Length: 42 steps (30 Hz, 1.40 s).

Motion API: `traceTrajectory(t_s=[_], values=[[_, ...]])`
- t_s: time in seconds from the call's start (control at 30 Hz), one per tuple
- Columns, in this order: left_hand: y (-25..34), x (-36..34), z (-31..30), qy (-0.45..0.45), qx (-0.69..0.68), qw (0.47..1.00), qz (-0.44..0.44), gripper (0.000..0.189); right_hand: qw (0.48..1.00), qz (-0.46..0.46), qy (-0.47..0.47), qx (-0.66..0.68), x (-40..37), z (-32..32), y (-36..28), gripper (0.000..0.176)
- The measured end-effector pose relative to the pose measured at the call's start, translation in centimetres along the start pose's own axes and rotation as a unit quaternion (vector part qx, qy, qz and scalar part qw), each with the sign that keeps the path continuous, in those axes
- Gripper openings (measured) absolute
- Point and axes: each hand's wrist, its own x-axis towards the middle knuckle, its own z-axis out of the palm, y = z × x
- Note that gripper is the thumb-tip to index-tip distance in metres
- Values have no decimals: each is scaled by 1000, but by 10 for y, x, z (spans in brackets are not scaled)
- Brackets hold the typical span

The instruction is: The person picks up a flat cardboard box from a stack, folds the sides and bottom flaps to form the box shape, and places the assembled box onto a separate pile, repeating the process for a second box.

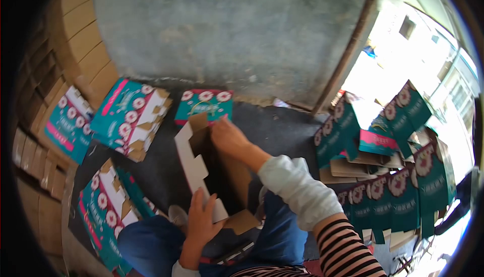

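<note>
A half-folded carton point(201, 163) lies open on the dark floor in front of my knees, teal printed outside, brown inside, with white flaps along its left edge. My left hand point(200, 220) grips the near white flap of the carton. My right hand point(228, 136) presses on the far end of the carton, fingers curled over its edge. The teal end panel point(204, 104) with flower prints stands up beyond my right hand.
Stacks of flat teal cartons point(132, 116) lie at the left and near left point(103, 211). More flattened cartons point(393, 166) are piled at the right by a bright doorway. Plain brown cardboard stacks point(80, 40) line the left side. A grey wall point(237, 30) is ahead.
</note>
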Motion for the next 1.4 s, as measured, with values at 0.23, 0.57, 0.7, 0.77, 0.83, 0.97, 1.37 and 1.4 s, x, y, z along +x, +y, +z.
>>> traceTrajectory(t_s=[0.23, 0.57, 0.7, 0.77, 0.83, 0.97, 1.37, 1.4], values=[[9, -6, -9, -36, 7, 999, 9, 75, 967, 106, -194, 127, 43, 23, -4, 32], [-1, 5, 0, -56, 67, 996, 32, 63, 968, 172, -96, 157, 31, 12, 4, 39], [-7, 6, 9, -45, 64, 997, 25, 58, 963, 221, -134, 72, 14, 6, 7, 22], [-7, 7, 7, -43, 35, 998, 11, 54, 941, 260, -145, 162, 2, 5, 7, 27], [-20, 8, 5, -108, -31, 994, 1, 59, 919, 289, -153, 219, -8, 13, 12, 30], [-30, -4, -3, -166, -52, 985, 19, 60, 903, 300, -159, 263, -23, 24, 18, 30], [-6, -7, 55, -6, 105, 986, -127, 72, 895, 292, -154, 300, -25, 17, 20, 27], [-7, -6, 59, -14, 136, 985, -107, 72, 896, 289, -156, 298, -23, 15, 20, 27]])
